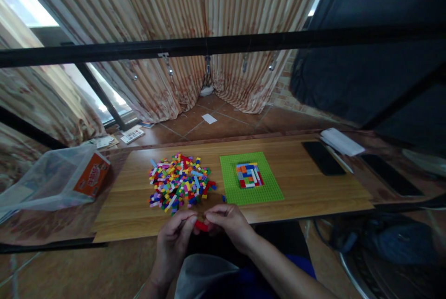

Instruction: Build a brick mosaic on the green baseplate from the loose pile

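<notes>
Both hands meet over the near edge of the wooden board, in front of my lap. My left hand pinches a red toy brick between thumb and fingers. From the other side my right hand closes on the same red brick; whether it holds a second piece is hidden by the fingers. Just beyond my hands lies a heap of loose, many-coloured bricks. To its right is a green baseplate, bearing a low, roughly square build of coloured bricks.
A clear plastic box with an orange label stands at the left. Right of the baseplate, a black phone-like slab lies on the wooden board. White papers and another dark slab are farther right. A black bar crosses beyond the table.
</notes>
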`<state>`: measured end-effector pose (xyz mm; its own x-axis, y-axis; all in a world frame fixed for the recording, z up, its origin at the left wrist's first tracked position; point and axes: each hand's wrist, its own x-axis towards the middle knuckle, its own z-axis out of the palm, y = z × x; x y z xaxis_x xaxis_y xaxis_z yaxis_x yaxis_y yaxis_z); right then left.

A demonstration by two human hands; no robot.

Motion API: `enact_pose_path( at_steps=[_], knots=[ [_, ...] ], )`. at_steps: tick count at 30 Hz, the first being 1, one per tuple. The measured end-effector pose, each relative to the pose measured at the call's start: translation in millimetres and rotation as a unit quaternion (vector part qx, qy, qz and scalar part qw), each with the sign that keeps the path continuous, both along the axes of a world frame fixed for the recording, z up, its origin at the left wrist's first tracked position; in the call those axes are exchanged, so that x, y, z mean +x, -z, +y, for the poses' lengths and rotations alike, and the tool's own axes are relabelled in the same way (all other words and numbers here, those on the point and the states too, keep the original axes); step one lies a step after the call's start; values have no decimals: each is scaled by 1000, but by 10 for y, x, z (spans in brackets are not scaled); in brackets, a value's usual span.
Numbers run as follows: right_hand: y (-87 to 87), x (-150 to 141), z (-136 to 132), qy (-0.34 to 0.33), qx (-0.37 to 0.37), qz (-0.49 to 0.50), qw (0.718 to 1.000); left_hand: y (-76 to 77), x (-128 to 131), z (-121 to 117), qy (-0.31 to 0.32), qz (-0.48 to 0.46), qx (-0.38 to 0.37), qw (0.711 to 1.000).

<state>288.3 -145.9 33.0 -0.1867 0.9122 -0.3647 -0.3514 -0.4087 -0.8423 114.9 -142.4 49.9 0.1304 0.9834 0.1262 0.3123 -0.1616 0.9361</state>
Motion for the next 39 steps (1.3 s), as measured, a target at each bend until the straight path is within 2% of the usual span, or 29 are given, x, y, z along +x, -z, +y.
enact_pose_path(
  at_steps=[2, 3, 6, 8, 11, 14, 19, 23, 27, 33, 39],
  knots=[
    [10, 22, 170, 50, 72, -117, 989, 22, 7, 9, -27, -14, -29, 999],
    [10, 30, 268, 67, 124, -192, 971, 39, 11, 15, -43, -22, -45, 998],
    [2, 35, 553, 79, 237, -379, 891, 93, 21, 33, -73, -51, -94, 992],
    [0, 20, 684, 60, 261, -447, 853, 125, 19, 39, -80, -79, -121, 986],
    [-4, -1, 749, 47, 283, -478, 830, 157, 10, 44, -81, -104, -140, 981],
    [-22, 40, 679, 69, 307, -462, 829, 177, 36, 64, -78, -105, -135, 982],
    [-42, 290, 376, 116, 308, -423, 844, 196, 237, 134, -55, -74, -66, 994],
    [-18, 560, 64, 165, 278, -409, 853, 195, 523, 185, -15, -30, -24, 999],
    [3, 832, -182, 198, 251, -410, 854, 168, 899, 307, 25, -26, 8, 999],
    [40, 1243, -360, 229, 208, -425, 851, 132, 1361, 618, 25, 62, 88, 994],
    [61, 1520, -453, 242, 166, -434, 852, 236, 1503, 786, 27, 83, 118, 989]
  ],
)
